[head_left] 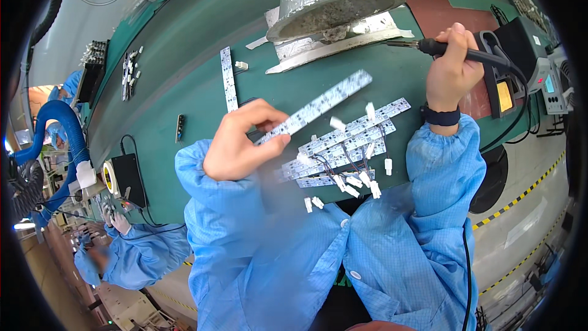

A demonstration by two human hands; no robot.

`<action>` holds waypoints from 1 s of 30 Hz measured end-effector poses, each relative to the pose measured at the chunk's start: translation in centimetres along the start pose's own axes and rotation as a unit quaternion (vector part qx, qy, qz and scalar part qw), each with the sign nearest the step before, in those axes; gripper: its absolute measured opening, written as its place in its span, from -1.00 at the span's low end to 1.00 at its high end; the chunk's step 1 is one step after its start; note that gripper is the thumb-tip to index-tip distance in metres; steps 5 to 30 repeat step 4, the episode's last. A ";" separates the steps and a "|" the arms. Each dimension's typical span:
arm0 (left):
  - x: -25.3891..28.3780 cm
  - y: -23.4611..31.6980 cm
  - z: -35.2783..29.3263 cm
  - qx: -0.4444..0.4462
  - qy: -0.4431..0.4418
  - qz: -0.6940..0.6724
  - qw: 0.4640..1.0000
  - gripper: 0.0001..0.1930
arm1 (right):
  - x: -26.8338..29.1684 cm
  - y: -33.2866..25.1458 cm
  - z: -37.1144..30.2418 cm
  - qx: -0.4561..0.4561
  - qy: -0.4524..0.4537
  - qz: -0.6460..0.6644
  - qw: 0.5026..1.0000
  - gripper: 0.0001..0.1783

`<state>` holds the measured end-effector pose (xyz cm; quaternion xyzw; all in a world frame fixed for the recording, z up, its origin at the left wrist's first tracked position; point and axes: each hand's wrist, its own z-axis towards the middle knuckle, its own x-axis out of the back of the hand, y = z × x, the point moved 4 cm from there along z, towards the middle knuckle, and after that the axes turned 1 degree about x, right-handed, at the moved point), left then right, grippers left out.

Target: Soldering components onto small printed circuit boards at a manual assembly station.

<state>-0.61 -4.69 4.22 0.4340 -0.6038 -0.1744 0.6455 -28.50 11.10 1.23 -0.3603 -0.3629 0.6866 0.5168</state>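
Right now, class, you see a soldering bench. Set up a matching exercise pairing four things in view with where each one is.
Things:
1. soldering iron
2. long LED strip
3. pile of wired LED strips
4. foil-wrapped fume hood

Places:
A. on the green mat between the forearms
B. in the left hand
C. above the mat's far side
D. in the right hand

Pairs: 1-D, 2-B, 3-A, 4-C

From my remote station I see a white strip board (318, 105) dotted with pale squares, a black-handled soldering iron (456, 51), and a dark green bench mat (184, 73). My sleeves (441, 159) are light blue, the wristband (442, 116) navy. The silver-grey hood (324, 0) looks crinkled; the floor tape (520, 196) is striped yellow and black.
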 end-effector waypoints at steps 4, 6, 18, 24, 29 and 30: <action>-1.1 -0.6 0.4 0.129 0.099 -0.240 0.957 -0.72 | 0.1 -0.1 0.2 0.018 0.034 0.052 0.998 -0.68; -1.1 -0.6 0.4 0.129 0.099 -0.240 0.957 -0.72 | 0.1 -0.1 0.2 0.018 0.034 0.052 0.998 -0.68; -1.1 -0.6 0.4 0.129 0.099 -0.240 0.957 -0.72 | 0.1 -0.1 0.2 0.018 0.034 0.052 0.998 -0.68; -1.1 -0.6 0.4 0.129 0.099 -0.240 0.957 -0.72 | 0.1 -0.1 0.2 0.018 0.034 0.052 0.998 -0.68; -1.1 -0.6 0.4 0.129 0.099 -0.240 0.957 -0.72 | 0.1 -0.1 0.2 0.018 0.034 0.052 0.998 -0.68; -1.1 -0.6 0.4 0.129 0.099 -0.240 0.957 -0.72 | 0.1 -0.1 0.2 0.018 0.034 0.052 0.998 -0.68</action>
